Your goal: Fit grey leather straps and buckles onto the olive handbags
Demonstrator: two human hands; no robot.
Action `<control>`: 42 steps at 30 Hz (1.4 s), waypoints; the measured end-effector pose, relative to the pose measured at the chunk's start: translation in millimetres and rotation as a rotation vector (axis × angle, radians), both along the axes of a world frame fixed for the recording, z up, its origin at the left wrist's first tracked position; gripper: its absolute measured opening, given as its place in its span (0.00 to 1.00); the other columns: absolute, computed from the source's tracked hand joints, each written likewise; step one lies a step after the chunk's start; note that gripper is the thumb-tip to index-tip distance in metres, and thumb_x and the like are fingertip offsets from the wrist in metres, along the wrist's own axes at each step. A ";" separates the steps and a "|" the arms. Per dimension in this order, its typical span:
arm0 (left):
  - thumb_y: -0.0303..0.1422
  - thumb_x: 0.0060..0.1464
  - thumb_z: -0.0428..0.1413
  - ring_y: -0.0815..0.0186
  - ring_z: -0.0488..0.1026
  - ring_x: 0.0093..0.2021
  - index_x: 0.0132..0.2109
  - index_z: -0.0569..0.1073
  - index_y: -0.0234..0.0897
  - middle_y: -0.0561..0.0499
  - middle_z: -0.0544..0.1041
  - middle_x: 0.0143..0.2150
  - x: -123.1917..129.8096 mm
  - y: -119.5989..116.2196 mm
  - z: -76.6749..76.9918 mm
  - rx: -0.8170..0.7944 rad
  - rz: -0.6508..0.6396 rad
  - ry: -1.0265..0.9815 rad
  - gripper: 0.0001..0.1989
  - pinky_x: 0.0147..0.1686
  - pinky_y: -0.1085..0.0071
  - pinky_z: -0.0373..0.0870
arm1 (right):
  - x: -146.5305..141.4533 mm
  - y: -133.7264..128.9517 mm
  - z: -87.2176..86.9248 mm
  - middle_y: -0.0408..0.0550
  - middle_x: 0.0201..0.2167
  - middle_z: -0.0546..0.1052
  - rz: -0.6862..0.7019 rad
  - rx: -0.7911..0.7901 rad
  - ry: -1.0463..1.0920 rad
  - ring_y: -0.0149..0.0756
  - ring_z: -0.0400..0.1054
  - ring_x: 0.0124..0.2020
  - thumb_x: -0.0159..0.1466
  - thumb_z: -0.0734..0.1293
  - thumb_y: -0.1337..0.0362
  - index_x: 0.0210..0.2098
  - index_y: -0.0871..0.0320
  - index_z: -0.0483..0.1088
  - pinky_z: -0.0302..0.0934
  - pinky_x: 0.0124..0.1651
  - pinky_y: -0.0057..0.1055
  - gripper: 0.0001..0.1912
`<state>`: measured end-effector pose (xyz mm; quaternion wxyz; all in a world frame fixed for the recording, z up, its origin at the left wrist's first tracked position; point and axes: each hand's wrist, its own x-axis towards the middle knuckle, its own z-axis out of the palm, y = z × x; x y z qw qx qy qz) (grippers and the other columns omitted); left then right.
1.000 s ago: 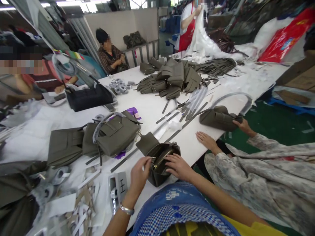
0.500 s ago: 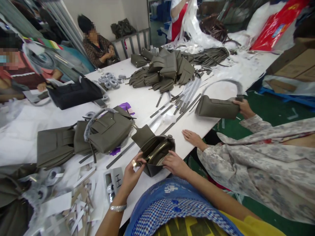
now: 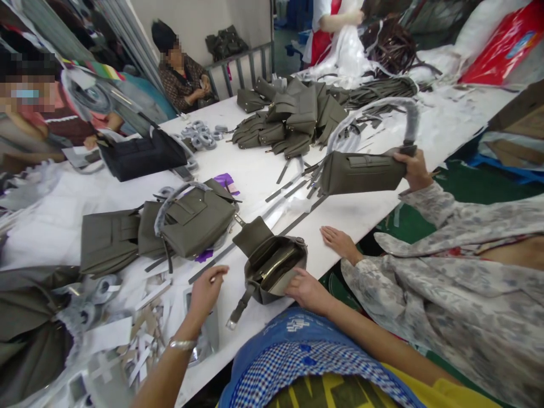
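Observation:
An olive-green bag (image 3: 276, 258) stands on the white table in front of me, its flap folded back and its gold-zipped inside showing. My right hand (image 3: 308, 290) grips the bag's near right edge, fingers at the rim. A strap with a metal buckle (image 3: 240, 306) hangs off the bag's left side onto the table. Left of the bag, my left hand (image 3: 208, 292) is raised away from it, fingers curled in a pinch; what they hold, if anything, is too small to make out.
Finished-looking olive bags (image 3: 198, 218) lie to the left, near paper scraps (image 3: 147, 334). A heap of olive bags (image 3: 293, 116) sits further back. At right a co-worker's hand (image 3: 416, 170) holds another bag (image 3: 363, 173); their other hand (image 3: 340, 243) rests near mine.
My left hand has left the bag's strap end and moved left. The buckled strap now hangs free. The co-worker's bag has moved left, its wrapped handle upright.

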<state>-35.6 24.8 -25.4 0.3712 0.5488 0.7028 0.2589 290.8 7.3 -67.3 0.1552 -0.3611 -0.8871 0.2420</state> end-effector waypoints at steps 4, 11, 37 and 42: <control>0.52 0.58 0.46 0.55 0.71 0.55 0.57 0.68 0.39 0.42 0.71 0.59 41.2 70.1 -0.7 -0.071 0.244 -0.329 0.27 0.50 0.57 0.70 | 1.7 -2.3 2.2 0.45 0.29 0.79 0.070 0.037 -0.110 0.38 0.69 0.36 0.64 0.61 0.70 0.35 0.52 0.76 0.48 0.63 0.48 0.11; 0.55 0.58 0.45 0.55 0.66 0.60 0.60 0.67 0.43 0.46 0.67 0.63 87.4 91.7 18.5 -0.300 -0.172 -0.578 0.31 0.59 0.53 0.62 | -1.6 -2.5 -1.0 0.43 0.31 0.79 0.027 0.064 -0.040 0.36 0.69 0.38 0.65 0.62 0.69 0.38 0.50 0.75 0.37 0.67 0.51 0.11; 0.39 0.61 0.49 0.60 0.72 0.54 0.56 0.70 0.40 0.45 0.75 0.55 97.0 33.3 15.2 0.241 -0.404 0.180 0.18 0.56 0.62 0.66 | 19.0 -14.8 12.7 0.51 0.38 0.79 -0.024 -0.019 0.001 0.37 0.72 0.40 0.69 0.59 0.65 0.47 0.56 0.73 0.64 0.43 0.31 0.13; 0.45 0.61 0.47 0.57 0.76 0.45 0.47 0.75 0.37 0.44 0.79 0.47 38.3 -12.4 4.1 -0.022 -0.136 0.115 0.20 0.49 0.60 0.71 | 14.9 -9.7 12.3 0.51 0.37 0.80 -0.025 -0.006 0.038 0.37 0.73 0.38 0.68 0.60 0.65 0.44 0.57 0.74 0.65 0.42 0.32 0.12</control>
